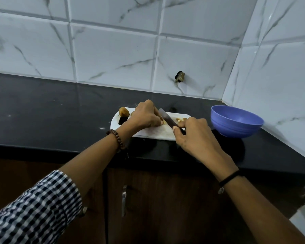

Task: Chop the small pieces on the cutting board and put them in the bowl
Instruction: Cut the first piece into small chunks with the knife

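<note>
Chopping step, by the look of it: small pale pieces [180, 119] lie on the white cutting board [148, 133], right of the knife [167, 119], with one more under the left hand [145, 116]. They are likely light, firm and a bit slick, so best pinned from above with fingertips tucked back from the edge. Left hand arches over the board, fingers bunched and curled onto a piece just beside the blade. Right hand [192, 133] wraps the knife handle, thumb on top. Blue bowl [236, 123] sits right of the board, apart from it. Brown lump [124, 111] at the board's far-left corner.
</note>
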